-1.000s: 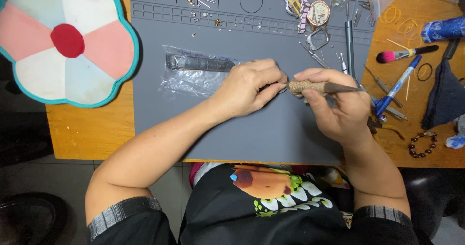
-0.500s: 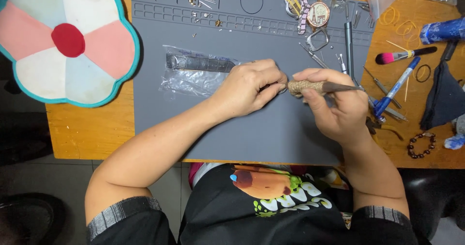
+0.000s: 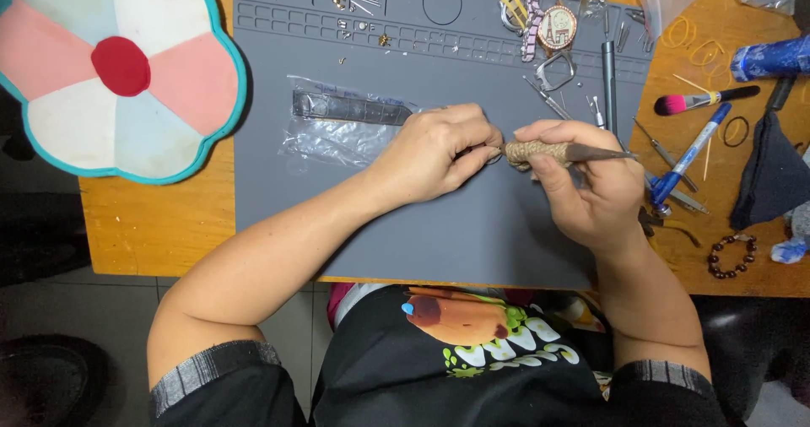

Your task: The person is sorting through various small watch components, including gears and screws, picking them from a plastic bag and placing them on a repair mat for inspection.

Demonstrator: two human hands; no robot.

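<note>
Right hand [image 3: 591, 195] grips twine-wrapped tool [image 3: 540, 152] above grey mat [image 3: 472, 233], fingers closed round the wrapping, dark tip pointing right. Left hand [image 3: 434, 153] pinches its left end, fingertips closed. Behind: clear plastic bag [image 3: 337, 127]; blue pen [image 3: 688, 153] right; flower-shaped pad [image 3: 110, 64] far left

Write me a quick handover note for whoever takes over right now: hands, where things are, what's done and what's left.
Left hand: fingertips pinch at the left end of the twine-wrapped tool.
Right hand: grips that tool above the grey mat; its dark metal tip points right.
Nearby: clear plastic bag left of the hands, blue pen and pink-tipped brush to the right.
Done: twine covers the handle's visible part.
Left: the end under the left fingers, hidden from view.
</note>
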